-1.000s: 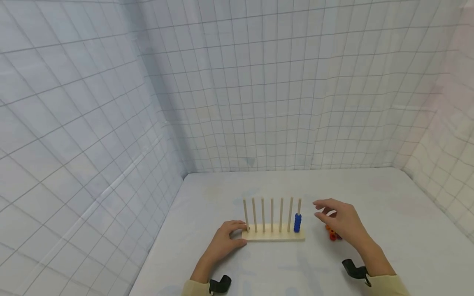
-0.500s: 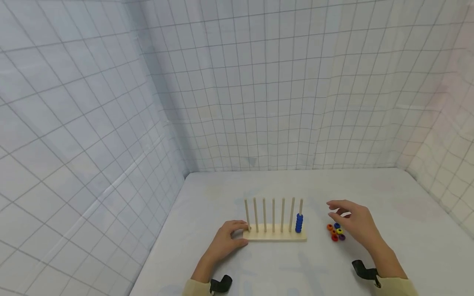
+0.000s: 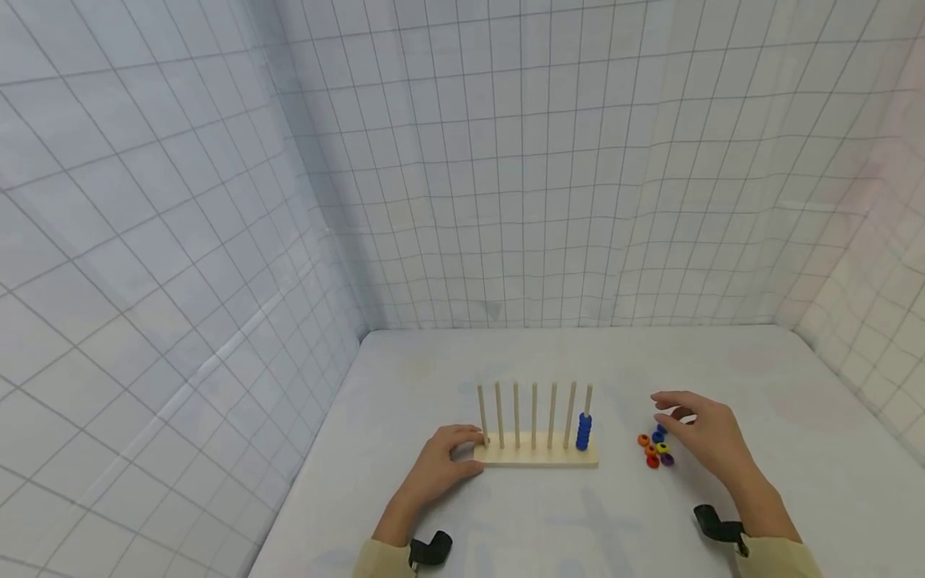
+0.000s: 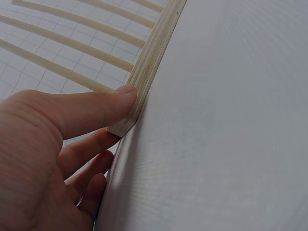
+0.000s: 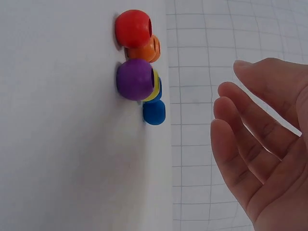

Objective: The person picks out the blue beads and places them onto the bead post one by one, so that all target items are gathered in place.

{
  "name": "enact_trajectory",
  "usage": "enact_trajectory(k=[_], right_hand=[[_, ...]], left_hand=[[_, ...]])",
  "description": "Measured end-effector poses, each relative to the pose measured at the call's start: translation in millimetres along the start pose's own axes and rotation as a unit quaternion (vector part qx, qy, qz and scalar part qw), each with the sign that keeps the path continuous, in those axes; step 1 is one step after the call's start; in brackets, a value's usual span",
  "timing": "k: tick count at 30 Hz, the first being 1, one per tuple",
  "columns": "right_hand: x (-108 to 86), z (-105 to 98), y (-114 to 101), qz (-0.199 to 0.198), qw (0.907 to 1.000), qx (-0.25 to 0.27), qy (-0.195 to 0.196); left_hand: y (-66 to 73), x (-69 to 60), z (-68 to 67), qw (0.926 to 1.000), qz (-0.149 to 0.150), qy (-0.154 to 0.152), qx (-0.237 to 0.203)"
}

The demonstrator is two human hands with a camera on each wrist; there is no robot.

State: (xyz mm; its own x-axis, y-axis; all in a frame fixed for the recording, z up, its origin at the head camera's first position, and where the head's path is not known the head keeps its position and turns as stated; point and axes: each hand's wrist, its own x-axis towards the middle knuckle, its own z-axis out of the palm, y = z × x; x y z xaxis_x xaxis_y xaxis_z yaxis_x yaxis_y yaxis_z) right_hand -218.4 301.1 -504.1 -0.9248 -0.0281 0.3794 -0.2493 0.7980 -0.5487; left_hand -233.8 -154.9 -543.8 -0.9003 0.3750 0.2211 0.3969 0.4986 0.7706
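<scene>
My left hand (image 3: 436, 461) grips the left end of a wooden peg rack (image 3: 535, 460) lying on the table. In the left wrist view its thumb presses the base (image 4: 156, 53), fingers at the corner. Several upright pegs stand in a row, the rightmost threaded with a stack of blue beads (image 3: 584, 433). My right hand (image 3: 711, 436) hovers over a loose bead cluster, fingers loosely bent, nothing between them. In the right wrist view the cluster shows a red bead (image 5: 133, 29), a purple bead (image 5: 134, 79), orange beads (image 5: 142, 50), a yellow bead (image 5: 156, 89) and blue beads (image 5: 154, 112), apart from the fingers.
The white table (image 3: 535, 522) is bordered by grid-patterned white cloth walls (image 3: 470, 201) at the back, left and right. A black wrist mount (image 3: 431, 549) sits at the left wrist, another black mount (image 3: 718, 526) at the right.
My right hand has moved right, away from the rack's right side to above the loose beads, uncovering more of them. The left hand has kept its hold on the rack.
</scene>
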Motion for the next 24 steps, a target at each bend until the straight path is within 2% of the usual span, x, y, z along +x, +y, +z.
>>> enact_trajectory(k=[10, 20, 24], right_hand=[[0.9, 0, 11, 0.052, 0.9978, -0.004, -0.04], [0.1, 3, 20, 0.082, 0.9929, -0.003, -0.086], [0.1, 2, 24, 0.078, 0.9917, -0.001, -0.103]], left_hand=[[-0.6, 0.8, 0.5, 1.0, -0.002, 0.002, -0.002], [-2.9, 1.9, 0.3, 1.0, -0.003, -0.001, -0.002], [-2.2, 1.4, 0.3, 1.0, 0.0, -0.002, -0.007]])
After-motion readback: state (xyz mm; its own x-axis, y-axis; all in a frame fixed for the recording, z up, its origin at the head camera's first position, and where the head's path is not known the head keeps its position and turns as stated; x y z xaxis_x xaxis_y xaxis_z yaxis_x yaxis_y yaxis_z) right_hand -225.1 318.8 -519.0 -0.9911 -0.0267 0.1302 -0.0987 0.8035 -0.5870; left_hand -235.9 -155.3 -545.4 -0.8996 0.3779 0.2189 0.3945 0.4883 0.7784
